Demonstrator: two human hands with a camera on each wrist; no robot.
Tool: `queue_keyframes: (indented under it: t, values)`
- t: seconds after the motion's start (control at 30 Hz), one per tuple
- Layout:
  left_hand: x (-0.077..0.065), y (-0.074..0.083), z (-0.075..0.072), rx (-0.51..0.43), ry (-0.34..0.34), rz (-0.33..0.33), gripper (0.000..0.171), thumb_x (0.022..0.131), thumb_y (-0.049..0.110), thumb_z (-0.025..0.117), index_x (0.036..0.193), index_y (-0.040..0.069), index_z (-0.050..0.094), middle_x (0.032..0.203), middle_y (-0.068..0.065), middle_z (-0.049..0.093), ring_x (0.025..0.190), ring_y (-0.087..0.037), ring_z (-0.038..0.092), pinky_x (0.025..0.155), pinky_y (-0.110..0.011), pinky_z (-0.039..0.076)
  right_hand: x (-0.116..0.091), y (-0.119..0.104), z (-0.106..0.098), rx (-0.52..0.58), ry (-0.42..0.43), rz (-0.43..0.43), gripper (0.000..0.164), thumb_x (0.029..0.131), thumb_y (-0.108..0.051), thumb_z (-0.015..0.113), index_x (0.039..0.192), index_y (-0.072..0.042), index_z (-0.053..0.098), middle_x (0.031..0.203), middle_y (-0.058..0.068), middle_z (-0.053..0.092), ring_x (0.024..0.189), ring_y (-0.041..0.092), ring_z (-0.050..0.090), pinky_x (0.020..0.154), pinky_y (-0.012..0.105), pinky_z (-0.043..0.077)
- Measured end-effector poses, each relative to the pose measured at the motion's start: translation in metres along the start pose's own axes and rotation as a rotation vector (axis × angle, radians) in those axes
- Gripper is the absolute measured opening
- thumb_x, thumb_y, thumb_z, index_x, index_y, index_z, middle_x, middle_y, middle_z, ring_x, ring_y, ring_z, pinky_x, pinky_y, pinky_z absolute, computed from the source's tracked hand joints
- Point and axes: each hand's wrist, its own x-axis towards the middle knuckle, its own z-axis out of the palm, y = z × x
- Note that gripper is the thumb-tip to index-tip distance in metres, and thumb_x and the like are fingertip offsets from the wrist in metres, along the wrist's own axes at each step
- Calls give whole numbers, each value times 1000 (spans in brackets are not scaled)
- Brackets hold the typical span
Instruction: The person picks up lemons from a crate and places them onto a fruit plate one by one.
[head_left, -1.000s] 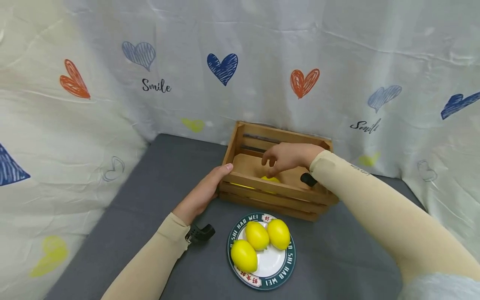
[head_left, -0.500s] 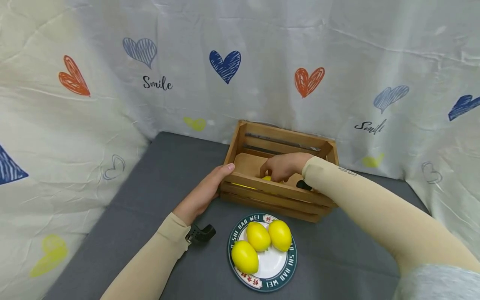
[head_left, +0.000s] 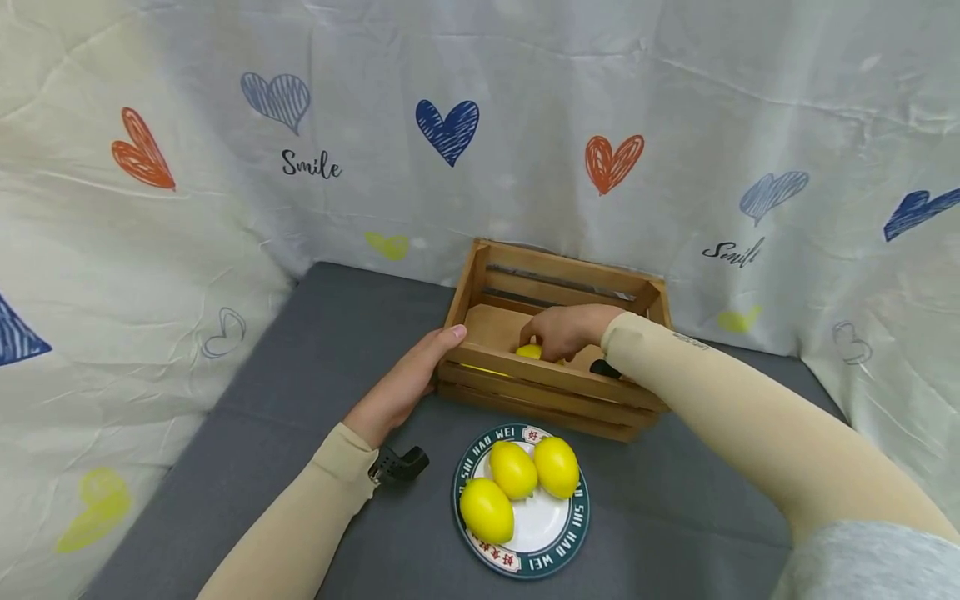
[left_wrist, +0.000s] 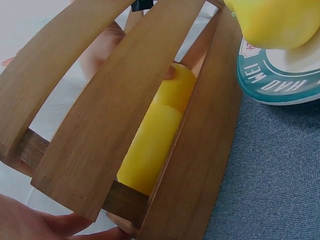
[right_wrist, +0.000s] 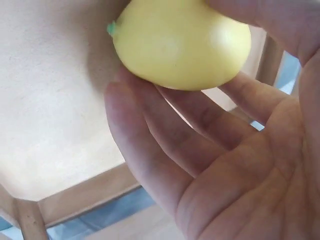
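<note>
Inside a slatted wooden crate, my right hand holds a yellow lemon. The right wrist view shows this lemon with a green tip, the thumb on one side and fingers curled under the other. My left hand grips the crate's left end, thumb on top of the rim; in the left wrist view its fingers lie against the slats. Through the slat gap there, a second lemon lies beside the held one, which a fingertip touches.
In front of the crate a white plate with a dark green lettered rim bears three lemons. The grey tabletop ends at a white curtain printed with hearts. A black strap sits on the left wrist.
My right hand has lowered into the crate and its fingers have closed round a lemon. More of that lemon now shows. The left hand stays on the crate's end.
</note>
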Motion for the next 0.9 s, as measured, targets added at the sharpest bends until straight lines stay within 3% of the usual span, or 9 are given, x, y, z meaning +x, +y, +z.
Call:
queue_keyframes:
  t: [0.27,0.57,0.9]
  values:
    - [3,0,2,6,1,-3,96,102,75,48,173,17,20,180,-11,14,164,-39,19,126,-80,15,-22,5,-9,-77,157,-26,54,96,-25,80,146,-13,64,135,10,69,117,27,64,102,42,56]
    - [5,3,3,8,-17,-7,97,103,75,47,174,16,16,180,-12,12,163,-41,18,127,-80,14,-74,1,-20,-24,274,-24,59,94,-28,83,148,-18,62,135,5,68,115,27,61,102,45,54]
    - [5,-1,0,-14,-16,-26,94,104,72,46,175,19,13,181,-12,8,163,-41,17,128,-78,13,-122,-10,-19,-106,390,-48,60,96,-29,82,150,-19,61,128,6,70,108,26,64,96,45,57]
